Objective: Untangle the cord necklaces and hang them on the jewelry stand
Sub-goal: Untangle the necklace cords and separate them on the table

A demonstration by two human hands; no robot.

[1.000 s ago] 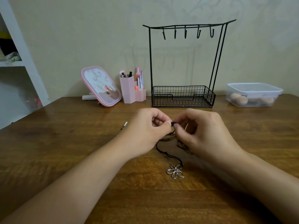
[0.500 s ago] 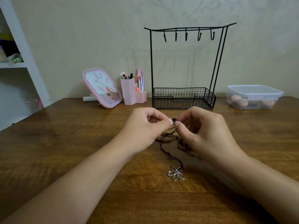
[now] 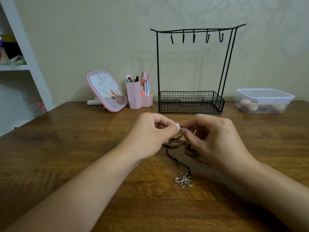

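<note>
The fingers (image 3: 177,126) of the left hand (image 3: 150,136) are pinched shut on a dark bit of the black cord (image 3: 173,156), thumb tip pressed against the forefinger, and the fingers of the right hand (image 3: 215,139) close on the same spot from the other side, so the two pinches meet almost tip to tip just above the counter (image 3: 66,148). What exactly sits between them, a knot or a bead, is too small to tell. From that point the tangle drops straight down and toward the near edge: the black cord runs in a loose line from the pinch to the silver flower pendant (image 3: 183,180), which lies flat on the wood, so its long axis points near-to-far, roughly in line with the gap between the hands. A brown cord (image 3: 189,149) is bunched under and just left of the right palm, crossing the black one, and the right hand is the nearer to that knot of crossings. The cords look still entwined, so the separating is probably not finished. The jewelry stand (image 3: 192,67) stands upright at the far side, directly beyond the hands, all five hooks bare; nothing hangs yet. A pink mirror (image 3: 107,91) and brush holder (image 3: 135,94) sit to its left, a lidded plastic box (image 3: 264,101) to its right.
</note>
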